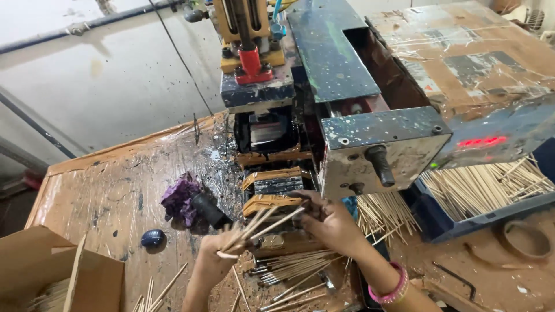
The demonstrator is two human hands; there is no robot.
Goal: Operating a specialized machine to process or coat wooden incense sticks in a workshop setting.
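Sticks fanned from left hand grip

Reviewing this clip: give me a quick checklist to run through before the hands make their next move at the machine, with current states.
1. Left hand grips a bundle of thin sticks: ok.
2. Right hand meets the stick tips near the machine: ok.
3. Fingers out of the feed slot: cannot tell.
4. Bin of sticks stocked: ok.
5. Loose sticks scattered under the hands: not ok.
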